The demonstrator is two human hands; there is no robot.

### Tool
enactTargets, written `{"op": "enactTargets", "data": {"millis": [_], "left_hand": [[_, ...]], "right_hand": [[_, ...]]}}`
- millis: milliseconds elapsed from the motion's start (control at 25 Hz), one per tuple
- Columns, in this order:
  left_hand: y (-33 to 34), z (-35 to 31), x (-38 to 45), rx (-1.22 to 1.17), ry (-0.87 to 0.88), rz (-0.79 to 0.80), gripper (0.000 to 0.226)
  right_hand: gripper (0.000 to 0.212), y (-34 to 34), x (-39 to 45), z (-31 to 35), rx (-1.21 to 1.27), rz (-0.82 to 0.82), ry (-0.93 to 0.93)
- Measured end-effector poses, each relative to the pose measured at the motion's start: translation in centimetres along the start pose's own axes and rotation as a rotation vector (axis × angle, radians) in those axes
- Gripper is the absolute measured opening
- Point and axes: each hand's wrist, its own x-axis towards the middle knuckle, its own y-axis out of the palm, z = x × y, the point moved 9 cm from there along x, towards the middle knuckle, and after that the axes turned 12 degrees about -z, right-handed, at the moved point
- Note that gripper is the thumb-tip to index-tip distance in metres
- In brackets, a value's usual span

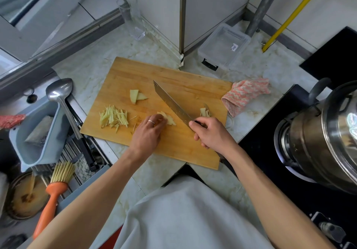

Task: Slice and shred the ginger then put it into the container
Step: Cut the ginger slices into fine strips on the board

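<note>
Steel knife (pixel 172 103) is being gripped in the right hand (pixel 208 132) and hovering right beside the left hand (pixel 148 132) that's pinching stacked ginger slices (pixel 168 117) on the wooden cutting board (pixel 173 74), so those curled fingertips are risking a nick if slices slide.

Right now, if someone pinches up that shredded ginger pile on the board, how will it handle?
The shredded ginger is a loose heap of thin sticks on the cutting board, so it will probably scatter instead of lifting as one clump. The strands look light and short, likely stiff enough not to droop. Stray slivers already lie beside it; some would probably get left behind.
</note>
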Motion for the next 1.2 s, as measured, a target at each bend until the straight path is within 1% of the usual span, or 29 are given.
{"op": "enactTargets", "data": {"millis": [80,120,200,240,280,320,400,440,520,760,920,1080,1200], "left_hand": [[-0.6,-0.3,0.3,-0.055,-0.054,-0.045,0.05],[-1.1,-0.1,0.5,-0.107,-0.148,-0.096,0.042],[-1.8,1.3,0.2,-0.234,-0.479,-0.173,0.029],[-1.6,2.1,-0.2,-0.252,-0.641,-0.166,0.028],[-1.2,2.7,-0.6,-0.22,-0.761,-0.136,0.027],[-1.0,3.0,-1.0,-0.186,-0.839,-0.107,0.026],[-1.0,3.0,-1.2,-0.187,-0.943,-0.097,0.024],[-1.0,2.9,-1.3,-0.207,-0.972,-0.105,0.023],[-1.0,2.5,-1.1,-0.221,-0.98,-0.117,0.019],[-1.0,2.0,-0.4,-0.187,-0.87,-0.128,0.018],[-1.5,2.1,-1.1,-0.157,-0.868,-0.164,0.022],[-1.2,2.0,-1.8,-0.08,-0.881,-0.145,0.02],[-1.1,2.0,-1.7,-0.076,-0.896,-0.143,0.02]], "right_hand": [[0.029,-0.1,0.0,0.6,-0.067,0.01,-0.047],[0.03,-0.2,0.0,1.0,-0.088,0.017,-0.064],[0.03,-0.3,0.1,1.5,-0.113,0.033,-0.084],[0.03,-0.4,0.3,1.8,-0.131,0.041,-0.095],[0.031,-0.4,0.4,2.0,-0.153,0.053,-0.106],[0.032,-0.3,0.6,2.1,-0.175,0.065,-0.118],[0.033,0.0,0.9,2.6,-0.208,0.09,-0.14],[0.033,0.1,1.0,2.8,-0.219,0.102,-0.151],[0.031,0.3,1.0,3.2,-0.239,0.119,-0.17],[0.032,0.3,1.0,3.2,-0.258,0.137,-0.178],[0.032,-0.1,1.3,3.4,-0.291,0.107,-0.205],[0.03,0.5,0.9,3.2,-0.295,0.147,-0.219],[0.03,0.9,0.6,3.1,-0.298,0.151,-0.234]]}}
